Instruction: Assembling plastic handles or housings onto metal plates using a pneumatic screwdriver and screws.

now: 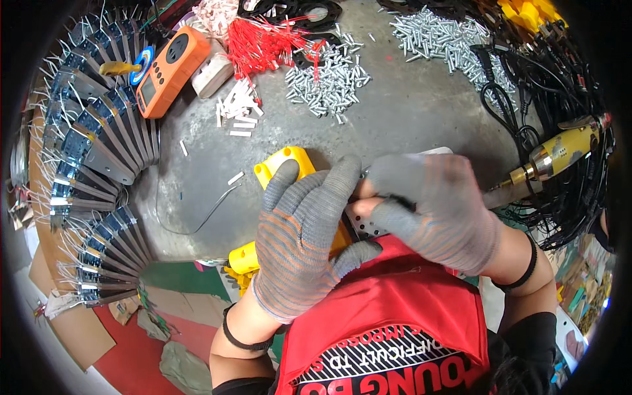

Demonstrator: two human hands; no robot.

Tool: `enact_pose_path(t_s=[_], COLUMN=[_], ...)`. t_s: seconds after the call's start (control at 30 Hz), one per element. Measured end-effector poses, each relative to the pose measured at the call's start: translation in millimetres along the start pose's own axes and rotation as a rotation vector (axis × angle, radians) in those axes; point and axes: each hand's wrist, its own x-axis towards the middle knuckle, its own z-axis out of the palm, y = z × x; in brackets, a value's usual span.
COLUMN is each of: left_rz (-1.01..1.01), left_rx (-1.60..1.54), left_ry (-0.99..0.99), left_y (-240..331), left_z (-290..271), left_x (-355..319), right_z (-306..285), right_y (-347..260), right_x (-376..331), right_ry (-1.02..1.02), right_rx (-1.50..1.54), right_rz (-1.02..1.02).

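Lying over a yellow casing (288, 162) at the near edge of the worktop (210, 148), the gloved left hand (299, 227) hides its long axis; rightward, the right hand (434, 210) bends above a perforated plate (368, 228), both grips unclear.

Worktop (421, 112): circuit boards (125, 141) line the left edge. Toward the far left corner, right of the boards, lies a meter (172, 72); a wire bundle (266, 47) lies to its right. Short sleeves (237, 105) lie on the near side of this bundle. One screw pile (326, 89) sits right of the sleeves; a second pile (441, 43) lies toward the far right corner. Cables (566, 72) run along the right edge, a power tool (565, 151) among them. Near edge: a housing (286, 161), partly beneath the left hand (303, 217).
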Motion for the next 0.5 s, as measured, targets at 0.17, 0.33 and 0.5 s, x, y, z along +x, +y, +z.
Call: enact_pose_path(t_s=[0.17, 0.33, 0.5], left_rz=[0.0, -0.013, -0.018], left_rx=[-0.046, -0.01, -0.002], left_ry=[-0.077, -0.087, -0.09], left_y=[-2.5, -0.3, -2.3], left_z=[-3.4, -5.4, -3.5], left_x=[-1.6, -1.9, -3.9], right_z=[-16.5, -14.8, 13.7], right_y=[5.8, 3.3, 0.3], right_x=[-19.7, -25.0, -26.8], right_ry=[0.048, -0.014, 0.005], right_rx=[-0.297, -0.471, -0.246], right_rz=[0.077, -0.184, -0.241])
